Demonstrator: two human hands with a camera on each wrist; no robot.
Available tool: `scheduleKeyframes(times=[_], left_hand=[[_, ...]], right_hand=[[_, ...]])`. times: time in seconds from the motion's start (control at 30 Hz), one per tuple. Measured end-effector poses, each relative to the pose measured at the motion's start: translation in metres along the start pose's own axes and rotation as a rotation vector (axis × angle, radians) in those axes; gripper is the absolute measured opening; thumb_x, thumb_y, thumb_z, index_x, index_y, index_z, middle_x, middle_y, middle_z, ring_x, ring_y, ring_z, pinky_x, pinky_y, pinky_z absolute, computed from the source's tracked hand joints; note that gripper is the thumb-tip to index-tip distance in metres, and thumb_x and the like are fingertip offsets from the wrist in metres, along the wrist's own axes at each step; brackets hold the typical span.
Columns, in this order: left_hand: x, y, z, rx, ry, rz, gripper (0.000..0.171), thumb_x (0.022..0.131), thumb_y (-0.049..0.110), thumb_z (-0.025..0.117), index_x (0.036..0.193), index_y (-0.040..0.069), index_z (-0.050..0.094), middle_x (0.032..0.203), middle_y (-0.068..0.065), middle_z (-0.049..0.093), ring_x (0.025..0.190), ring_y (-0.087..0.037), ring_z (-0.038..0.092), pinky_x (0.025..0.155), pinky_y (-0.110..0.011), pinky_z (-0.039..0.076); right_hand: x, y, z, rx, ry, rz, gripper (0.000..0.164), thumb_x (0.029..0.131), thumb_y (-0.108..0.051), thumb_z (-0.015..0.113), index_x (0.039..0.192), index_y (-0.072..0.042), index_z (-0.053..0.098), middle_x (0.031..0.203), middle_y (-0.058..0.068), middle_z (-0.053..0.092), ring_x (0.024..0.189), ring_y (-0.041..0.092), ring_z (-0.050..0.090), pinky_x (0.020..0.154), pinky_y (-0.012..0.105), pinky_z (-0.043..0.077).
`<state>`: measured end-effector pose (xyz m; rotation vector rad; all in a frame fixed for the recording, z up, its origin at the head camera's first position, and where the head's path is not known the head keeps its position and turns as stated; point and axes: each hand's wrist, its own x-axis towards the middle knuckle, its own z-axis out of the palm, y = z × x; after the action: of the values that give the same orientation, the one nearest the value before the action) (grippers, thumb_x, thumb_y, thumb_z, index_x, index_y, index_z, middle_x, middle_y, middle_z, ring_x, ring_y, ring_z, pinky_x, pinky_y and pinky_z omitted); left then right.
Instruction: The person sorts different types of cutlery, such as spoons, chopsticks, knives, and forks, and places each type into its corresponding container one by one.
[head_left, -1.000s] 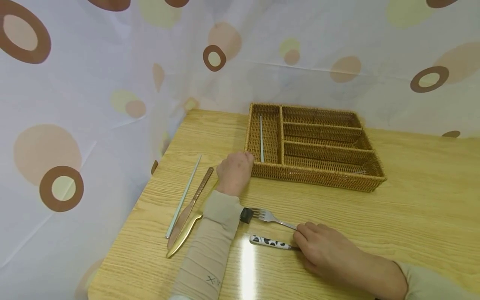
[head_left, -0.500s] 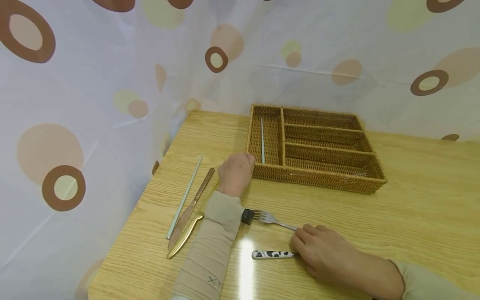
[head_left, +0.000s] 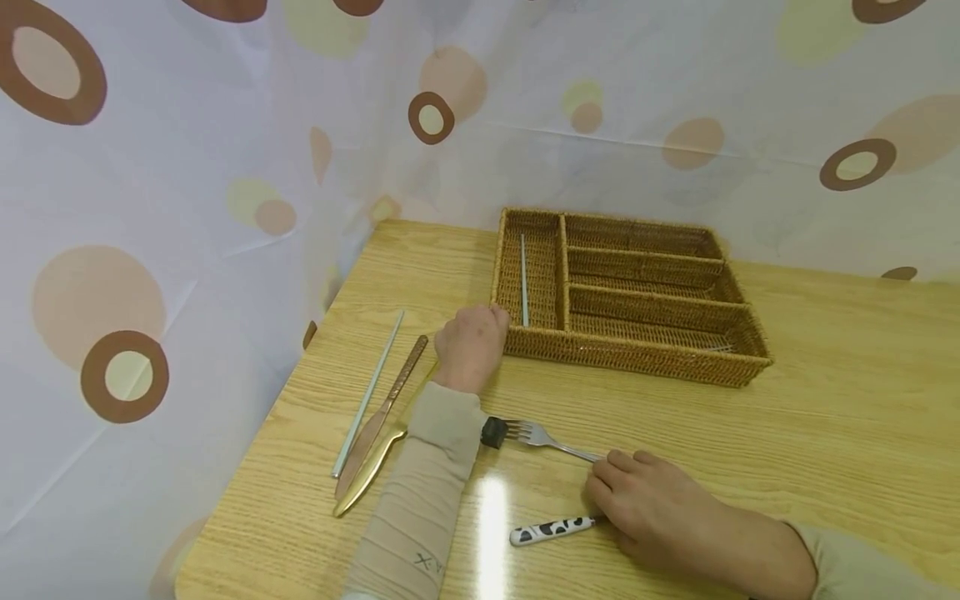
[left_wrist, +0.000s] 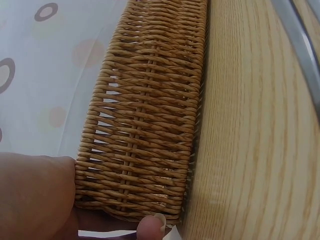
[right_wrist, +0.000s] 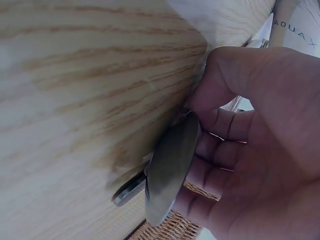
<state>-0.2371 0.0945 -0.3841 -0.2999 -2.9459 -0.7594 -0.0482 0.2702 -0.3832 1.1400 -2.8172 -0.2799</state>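
My left hand grips the near left corner of a woven cutlery tray; in the left wrist view, a fingertip shows at the bottom of the tray's corner. My right hand pinches a piece of cutlery with a black-and-white cow-print handle. Its smooth, rounded metal end lies between thumb and fingers in the right wrist view; whether it is a spoon or a knife I cannot tell. A silver fork lies beside this hand, tines toward my left wrist, its handle partly hidden.
Left of my left forearm lie a pale green chopstick, a copper-coloured knife and a gold knife, partly covered by the sleeve. Another chopstick lies in the tray's left compartment. Fork tines show in the front one. Patterned cloth hangs behind.
The cow-print handle has swung toward the person, its free end turning downward in the head view. The right hand has shifted only slightly; the left hand has stayed at the tray's corner.
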Motion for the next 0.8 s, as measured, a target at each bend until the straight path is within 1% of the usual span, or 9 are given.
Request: scheduleKeyframes(times=[0.2,0.33,0.47,0.63,0.73,0.8], left_hand=[[-0.001,0.000,0.001,-0.010,0.015,0.000,0.052,0.096,0.033,0.026,0.048,0.016,0.035,0.044,0.004,0.026,0.038,-0.010,0.023,0.032,-0.024,0.020],[-0.001,0.000,0.001,-0.017,0.021,0.001,0.052,0.096,0.032,0.027,0.048,0.016,0.035,0.044,0.004,0.026,0.038,-0.010,0.022,0.031,-0.024,0.019],[0.000,0.000,0.001,-0.008,0.028,0.003,0.052,0.096,0.032,0.026,0.048,0.015,0.035,0.044,0.004,0.026,0.038,-0.011,0.022,0.032,-0.024,0.019],[0.000,0.000,0.001,-0.001,0.027,0.000,0.051,0.096,0.033,0.027,0.048,0.015,0.035,0.045,0.004,0.026,0.038,-0.011,0.023,0.032,-0.024,0.019],[0.000,0.000,0.001,-0.005,0.019,-0.005,0.051,0.096,0.033,0.027,0.048,0.015,0.035,0.045,0.004,0.026,0.038,-0.011,0.023,0.032,-0.024,0.019],[0.000,0.000,0.001,-0.007,0.014,-0.006,0.051,0.096,0.033,0.028,0.048,0.015,0.035,0.045,0.004,0.026,0.038,-0.011,0.023,0.032,-0.024,0.019]], right_hand=[[-0.001,0.000,-0.002,0.066,-0.078,0.026,0.026,0.064,-0.018,0.070,0.083,-0.018,0.052,0.085,-0.005,0.053,0.076,0.011,0.047,0.060,0.030,0.040],[-0.003,0.001,-0.005,0.113,-0.111,0.056,0.024,0.065,-0.018,0.069,0.084,-0.019,0.053,0.085,-0.007,0.051,0.077,0.009,0.046,0.061,0.030,0.041],[-0.004,0.001,-0.007,0.133,-0.110,0.060,0.022,0.066,-0.018,0.069,0.083,-0.020,0.054,0.083,-0.009,0.049,0.076,0.008,0.044,0.059,0.028,0.039],[-0.005,0.002,-0.009,0.155,-0.093,0.071,0.023,0.064,-0.018,0.070,0.081,-0.020,0.054,0.082,-0.010,0.048,0.076,0.007,0.045,0.059,0.028,0.041],[-0.007,0.004,-0.011,0.173,-0.088,0.085,0.023,0.065,-0.019,0.071,0.080,-0.021,0.053,0.080,-0.011,0.046,0.073,0.006,0.044,0.058,0.027,0.043],[-0.007,0.005,-0.013,0.179,-0.088,0.087,0.024,0.066,-0.019,0.071,0.081,-0.020,0.053,0.081,-0.010,0.049,0.073,0.006,0.046,0.058,0.027,0.045]])
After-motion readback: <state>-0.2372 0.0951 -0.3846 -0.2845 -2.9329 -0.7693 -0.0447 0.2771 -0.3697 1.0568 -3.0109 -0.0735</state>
